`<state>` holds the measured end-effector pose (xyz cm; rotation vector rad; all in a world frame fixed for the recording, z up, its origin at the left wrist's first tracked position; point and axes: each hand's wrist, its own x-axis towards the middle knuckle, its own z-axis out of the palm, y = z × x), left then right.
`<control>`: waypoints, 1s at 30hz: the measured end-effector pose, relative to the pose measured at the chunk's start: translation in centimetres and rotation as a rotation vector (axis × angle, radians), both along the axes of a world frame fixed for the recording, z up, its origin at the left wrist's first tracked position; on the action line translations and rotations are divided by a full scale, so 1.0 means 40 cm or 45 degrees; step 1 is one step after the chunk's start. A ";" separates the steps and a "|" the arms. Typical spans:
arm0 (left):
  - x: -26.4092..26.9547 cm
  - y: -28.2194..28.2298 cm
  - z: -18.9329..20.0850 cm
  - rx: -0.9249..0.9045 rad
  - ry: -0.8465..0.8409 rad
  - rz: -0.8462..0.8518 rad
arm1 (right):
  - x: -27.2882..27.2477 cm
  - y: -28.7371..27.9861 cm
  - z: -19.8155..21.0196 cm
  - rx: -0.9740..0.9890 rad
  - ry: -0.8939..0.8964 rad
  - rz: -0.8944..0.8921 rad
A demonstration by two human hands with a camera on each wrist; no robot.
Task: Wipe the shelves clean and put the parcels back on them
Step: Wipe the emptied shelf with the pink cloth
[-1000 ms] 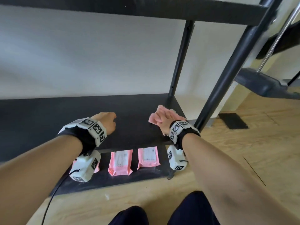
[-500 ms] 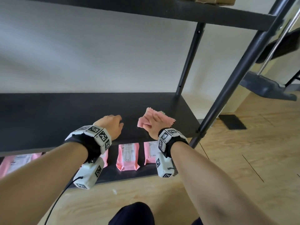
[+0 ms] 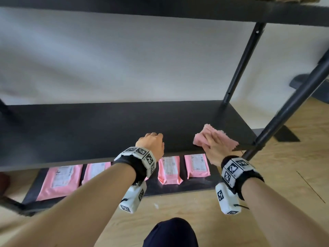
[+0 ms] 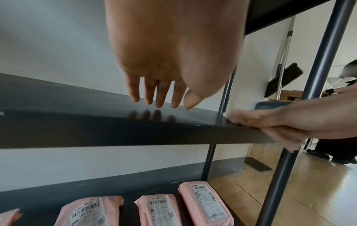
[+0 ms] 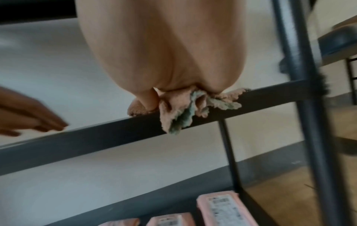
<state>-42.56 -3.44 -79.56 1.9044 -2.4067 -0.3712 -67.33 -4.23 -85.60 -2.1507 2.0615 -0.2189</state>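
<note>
While the right hand (image 3: 216, 146) presses a pink cloth (image 3: 201, 139) flat on the middle shelf (image 3: 89, 132), at the lower right of the head view near the front right post (image 3: 284, 111), wiping is judged under way. Right fingers lie spread over the cloth; one corner hangs over the shelf's front edge in the right wrist view. Left hand (image 3: 151, 145) sits at lower centre, holding nothing; its fingers (image 4: 160, 97) are loosely extended, tips just above or touching the shelf, cannot tell which. Middle shelf carries no parcels. Pink parcels (image 3: 169, 169) lie in a row on the bottom shelf (image 3: 195, 184), along the lower edge of the frame. Remaining, as judged: finish this shelf, wipe any others, move parcels back. Top shelf (image 3: 160, 8) condition not visible.
</note>
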 end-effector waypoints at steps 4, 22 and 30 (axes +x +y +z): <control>0.050 -0.002 0.002 -0.017 0.028 0.067 | 0.216 -0.008 0.017 0.067 -0.060 0.156; -0.026 0.006 0.012 0.003 0.122 0.040 | -0.141 0.007 0.127 0.162 0.106 -0.367; -0.104 0.015 0.021 0.086 0.031 0.003 | -0.203 -0.009 0.078 0.226 -0.062 -0.397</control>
